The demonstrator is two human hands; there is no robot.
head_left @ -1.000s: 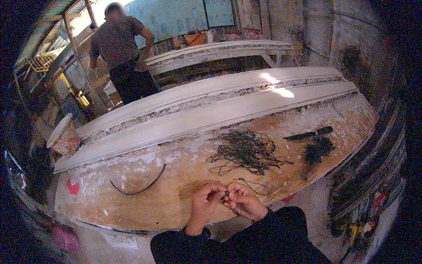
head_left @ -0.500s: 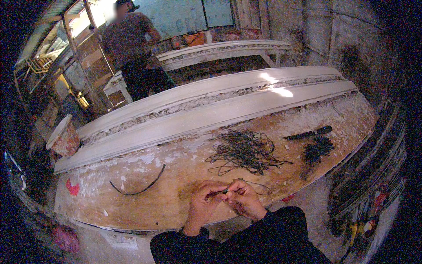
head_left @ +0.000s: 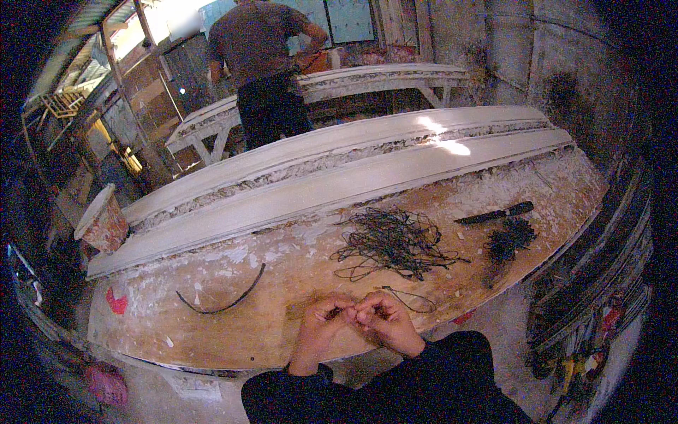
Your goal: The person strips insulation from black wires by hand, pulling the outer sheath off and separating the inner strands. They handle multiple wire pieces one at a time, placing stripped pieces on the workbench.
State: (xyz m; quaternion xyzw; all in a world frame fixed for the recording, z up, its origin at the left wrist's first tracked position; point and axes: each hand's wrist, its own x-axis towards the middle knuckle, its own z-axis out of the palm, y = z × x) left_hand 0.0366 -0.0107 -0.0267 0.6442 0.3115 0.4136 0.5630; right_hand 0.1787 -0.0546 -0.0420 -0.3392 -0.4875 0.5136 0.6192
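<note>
My left hand (head_left: pixel 325 319) and my right hand (head_left: pixel 387 319) meet fingertip to fingertip above the near edge of a paint-spattered wooden board. Both are closed in a pinch on a thin dark cord (head_left: pixel 418 297), most of it hidden by my fingers; a loop of it trails out beside the right hand. Just beyond lies a loose, tangled heap of dark cord (head_left: pixel 395 244). To its right are a black-handled knife (head_left: pixel 498 213) and a smaller dark bunch of cord (head_left: pixel 510 239). A short curved black strand (head_left: pixel 224 308) rests on the board at left.
Long whitish panels (head_left: pixel 339 162) with rough seams run across the far side of the board (head_left: pixel 212 346). A stained bucket (head_left: pixel 103 220) leans at the left end. Behind stands a person (head_left: pixel 261 56) by a white bench (head_left: pixel 381 81). Tools hang near a rack (head_left: pixel 586 360) at right.
My hands have drawn closer together, covering the dark bit that showed between the fingertips. The person behind has moved to the right and turned toward the bench.
</note>
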